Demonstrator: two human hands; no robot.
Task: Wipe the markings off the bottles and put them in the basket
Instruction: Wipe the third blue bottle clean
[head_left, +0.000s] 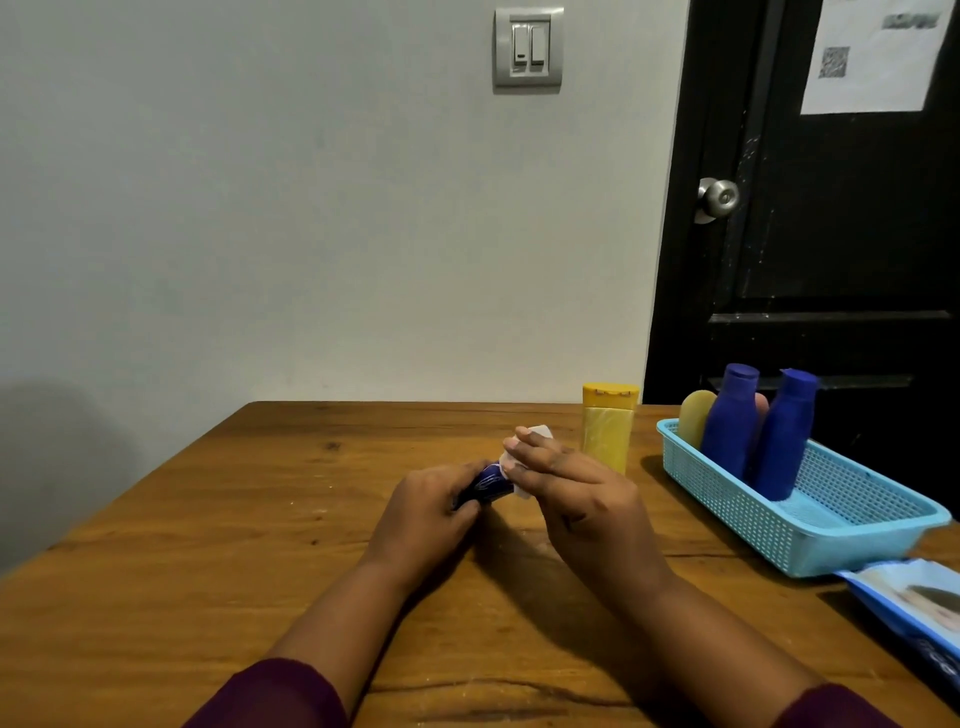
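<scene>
My left hand (428, 506) grips a small dark blue bottle (488, 484) lying low over the wooden table (208, 571). My right hand (576, 488) holds a white wipe (535, 434) against the bottle's right end; most of the wipe is hidden under the fingers. A yellow bottle (609, 428) stands upright just behind my right hand. The light blue mesh basket (779, 535) at the right holds two tall blue bottles (732, 421) (787, 436) leaning at its far end, with a yellow one (695, 418) behind them.
A blue pack of wipes (919, 608) lies at the table's right edge, just in front of the basket. A black door (831, 234) with a metal knob stands behind the basket. A grey wall with a light switch (528, 49) runs behind the table.
</scene>
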